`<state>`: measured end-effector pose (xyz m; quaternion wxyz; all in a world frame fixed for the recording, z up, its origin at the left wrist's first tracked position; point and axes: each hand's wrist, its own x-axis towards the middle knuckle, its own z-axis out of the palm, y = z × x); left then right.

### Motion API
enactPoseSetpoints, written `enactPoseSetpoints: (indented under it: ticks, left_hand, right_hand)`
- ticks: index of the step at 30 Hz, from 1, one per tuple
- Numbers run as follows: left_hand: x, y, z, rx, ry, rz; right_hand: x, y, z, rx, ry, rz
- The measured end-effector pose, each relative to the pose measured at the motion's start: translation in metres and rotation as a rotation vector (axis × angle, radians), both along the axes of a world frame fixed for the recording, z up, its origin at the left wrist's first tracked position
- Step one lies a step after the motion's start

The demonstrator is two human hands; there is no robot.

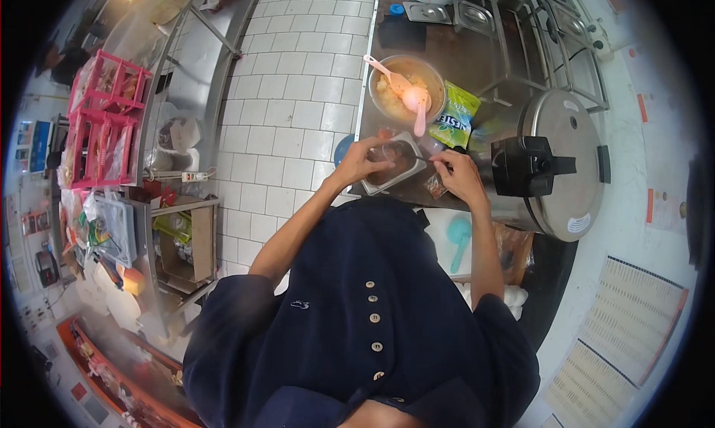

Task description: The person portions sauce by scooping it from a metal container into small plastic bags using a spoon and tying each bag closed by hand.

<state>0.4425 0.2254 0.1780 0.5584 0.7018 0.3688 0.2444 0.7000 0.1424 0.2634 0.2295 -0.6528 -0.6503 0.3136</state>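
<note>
My left hand (363,162) reaches over a rectangular metal pan (410,181) at the counter's edge. Its fingers curve around what looks like a small clear cup (400,157) with reddish-brown contents. From the right, my right hand (460,176) is closed in a pinch on a thin handle, possibly a spoon's, that points toward the cup; its far end is hard to make out. Just beyond my hands stands a metal bowl (376,104) of pale food, with a pink spoon (397,79) and a pink ladle (419,120) lying across it. A green Nestle packet (456,115) leans beside the bowl.
A large lidded steel pot (570,167) with a black handle stands right of my right hand. A turquoise scoop (459,238) lies on a white surface near my body. Metal pans (474,16) and a wire rack line the back. Pink baskets (104,148) sit on the left shelf.
</note>
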Motion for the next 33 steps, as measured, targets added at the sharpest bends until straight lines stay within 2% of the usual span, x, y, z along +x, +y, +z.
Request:
enactPoseSetpoints:
  ticks: [4, 9, 17, 19, 23, 25, 31, 32, 33]
  left_hand:
    - [0.000, 0.001, 0.000, 0.010, -0.015, 0.013]
    - [0.002, 0.000, -0.003, 0.074, -0.066, 0.045]
    - [0.005, -0.003, -0.005, 0.026, -0.029, 0.037]
    - [0.006, -0.003, -0.006, 0.059, -0.049, 0.055]
    - [0.006, -0.003, -0.006, 0.082, -0.087, 0.062]
    - [0.006, -0.003, -0.008, 0.090, -0.091, 0.067]
    - [0.004, -0.005, -0.001, 0.088, -0.121, 0.079]
    - [0.003, -0.006, 0.003, 0.175, -0.110, 0.095]
    - [0.001, -0.007, 0.007, 0.261, -0.097, 0.111]
  right_hand:
    - [0.007, 0.001, -0.009, -0.034, 0.089, -0.012]
    - [0.004, -0.001, -0.006, -0.003, 0.069, -0.025]
    - [0.011, -0.007, -0.012, -0.028, 0.082, -0.048]
    - [0.016, -0.010, -0.022, -0.049, 0.208, -0.081]
    - [0.020, -0.012, -0.020, -0.069, 0.222, -0.078]
    - [0.028, -0.014, -0.026, -0.137, 0.320, -0.106]
    - [0.042, -0.020, -0.041, -0.088, 0.456, -0.142]
    - [0.043, -0.018, -0.042, -0.087, 0.458, -0.140]
    - [0.043, -0.017, -0.043, -0.129, 0.254, -0.131]
